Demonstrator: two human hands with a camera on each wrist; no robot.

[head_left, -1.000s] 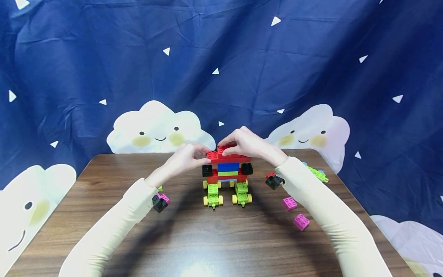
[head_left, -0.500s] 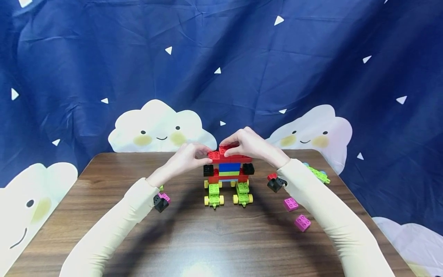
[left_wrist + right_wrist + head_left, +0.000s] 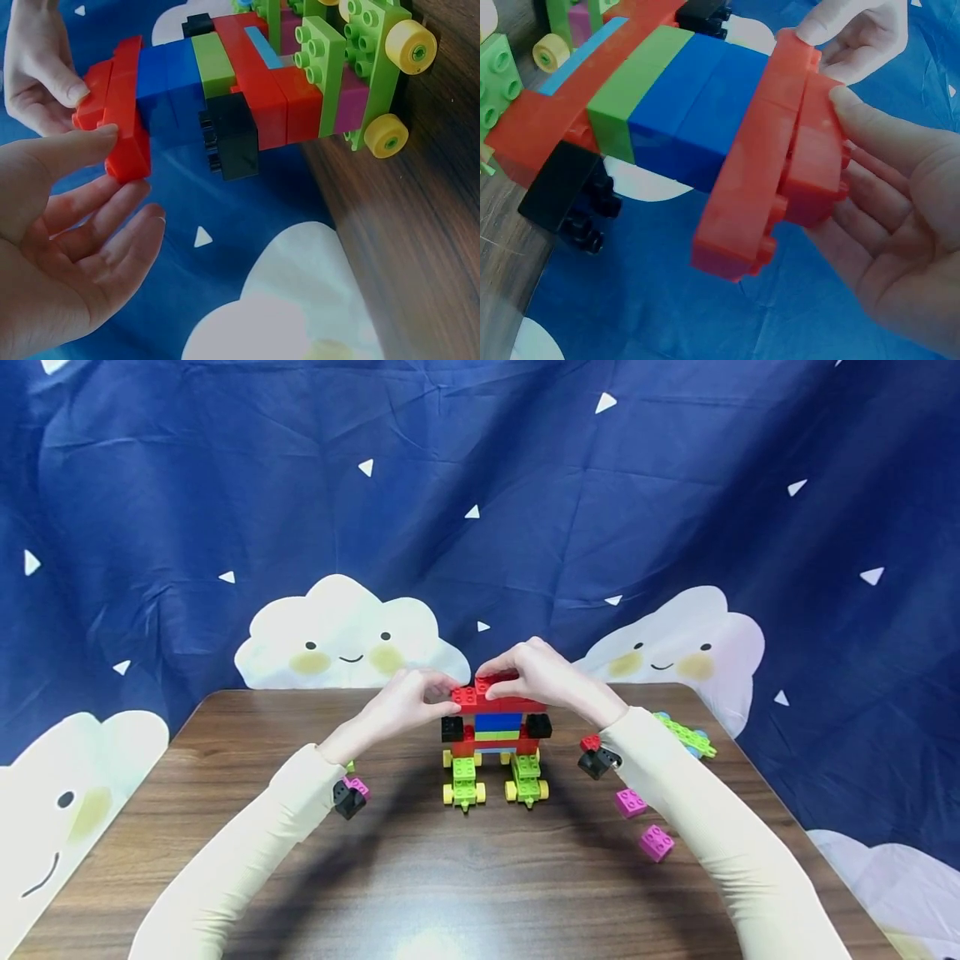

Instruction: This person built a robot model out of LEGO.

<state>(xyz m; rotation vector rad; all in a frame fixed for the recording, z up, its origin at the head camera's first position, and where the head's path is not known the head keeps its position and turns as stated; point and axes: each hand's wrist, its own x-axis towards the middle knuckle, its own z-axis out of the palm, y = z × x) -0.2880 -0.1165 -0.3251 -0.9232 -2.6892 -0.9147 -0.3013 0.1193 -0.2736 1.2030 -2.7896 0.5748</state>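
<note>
A tall figure of toy building bricks stands on the table in the head view. It has two lime-green wheeled bases point(image 3: 464, 781), blue bricks point(image 3: 498, 722) in its middle, and black bricks point(image 3: 538, 725) jutting from both sides. A red row point(image 3: 742, 180) lies across the top, with another red brick point(image 3: 815, 150) stacked on it. My left hand point(image 3: 401, 703) pinches the row's left end between thumb and fingers, the lower fingers loosely bent in the left wrist view. My right hand point(image 3: 542, 672) grips the upper red brick, its thumb on the near face.
Two pink bricks point(image 3: 656, 842) lie at the right, near my sleeve. Farther back are a red brick point(image 3: 590, 742) and a lime-green piece with blue wheels point(image 3: 686, 735). Another pink brick point(image 3: 359, 787) sits by my left cuff. A blue cloth point(image 3: 525, 527) hangs behind the table.
The head view has shifted very slightly. Both hands keep their hold at the top of the brick figure, with no visible change in the bricks.
</note>
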